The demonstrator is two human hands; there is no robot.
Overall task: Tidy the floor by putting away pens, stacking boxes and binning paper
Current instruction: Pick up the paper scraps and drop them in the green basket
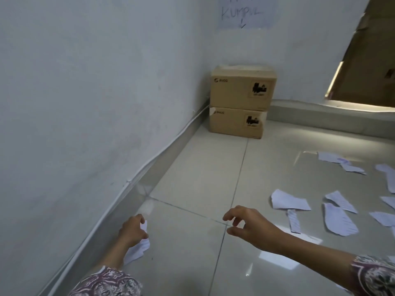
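Observation:
My left hand is closed around a bunch of torn white paper scraps, low near the left wall. My right hand hovers over the tiled floor with fingers spread and nothing in it. Several torn lined paper pieces lie scattered on the floor to the right of it, one strip closest to that hand. Two cardboard boxes stand stacked one on the other in the far corner.
A white wall with a cable along its base runs down the left side. A paper sign hangs above the boxes. A low ledge and a brown door or panel are at the back right.

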